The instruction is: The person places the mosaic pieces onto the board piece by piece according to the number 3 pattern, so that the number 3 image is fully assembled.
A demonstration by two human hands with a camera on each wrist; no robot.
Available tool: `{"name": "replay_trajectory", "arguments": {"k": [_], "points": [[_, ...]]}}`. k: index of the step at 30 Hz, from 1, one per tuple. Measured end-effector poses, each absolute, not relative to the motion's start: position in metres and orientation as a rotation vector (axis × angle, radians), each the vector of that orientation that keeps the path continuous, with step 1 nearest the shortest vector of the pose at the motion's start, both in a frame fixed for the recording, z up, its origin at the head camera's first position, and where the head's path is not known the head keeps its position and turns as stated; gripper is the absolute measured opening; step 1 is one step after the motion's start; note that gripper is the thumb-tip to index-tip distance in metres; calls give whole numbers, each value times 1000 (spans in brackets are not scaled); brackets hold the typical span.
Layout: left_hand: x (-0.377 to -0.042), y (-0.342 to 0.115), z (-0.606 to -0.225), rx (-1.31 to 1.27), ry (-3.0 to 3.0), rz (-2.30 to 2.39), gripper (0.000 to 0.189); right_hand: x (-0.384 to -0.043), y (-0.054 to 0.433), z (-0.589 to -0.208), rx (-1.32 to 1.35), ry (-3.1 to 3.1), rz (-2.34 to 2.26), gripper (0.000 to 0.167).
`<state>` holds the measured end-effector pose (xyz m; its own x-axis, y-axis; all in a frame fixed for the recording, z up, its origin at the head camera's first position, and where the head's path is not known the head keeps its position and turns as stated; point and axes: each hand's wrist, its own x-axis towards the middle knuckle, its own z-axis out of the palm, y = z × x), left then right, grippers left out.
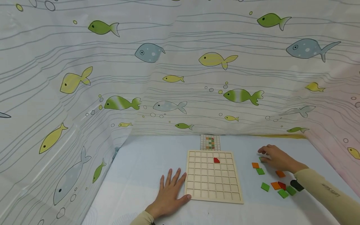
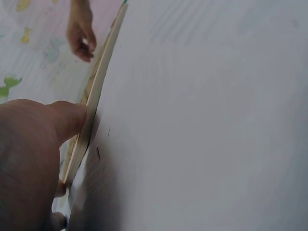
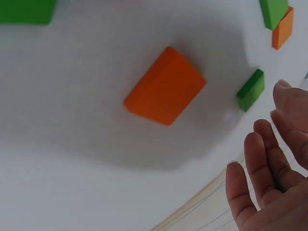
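Note:
A square wooden grid board lies on the table, with one red quarter-round tile in a cell of its second row. My left hand is spread flat at the board's left side, thumb at the near corner. In the left wrist view that thumb touches the board's edge. Right of the board, my right hand hovers with loosely bent fingers over a green tile. The right wrist view shows this green tile on the table, just off the fingertips, with nothing held.
Near the right hand lie loose tiles: an orange one, a green one and several more around a red one. A small card with a coloured grid pattern sits behind the board. Fish-printed sheeting encloses the table.

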<state>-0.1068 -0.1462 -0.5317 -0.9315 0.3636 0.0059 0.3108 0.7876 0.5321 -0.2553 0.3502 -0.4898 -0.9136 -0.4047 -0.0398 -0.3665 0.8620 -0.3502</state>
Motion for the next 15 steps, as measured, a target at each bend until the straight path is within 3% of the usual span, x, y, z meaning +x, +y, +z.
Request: {"name": "replay_trajectory", "arguments": {"k": [15], "points": [[-107, -145, -530, 534, 2886, 824, 82, -248, 373, -498, -650, 2925, -526, 36]]}}
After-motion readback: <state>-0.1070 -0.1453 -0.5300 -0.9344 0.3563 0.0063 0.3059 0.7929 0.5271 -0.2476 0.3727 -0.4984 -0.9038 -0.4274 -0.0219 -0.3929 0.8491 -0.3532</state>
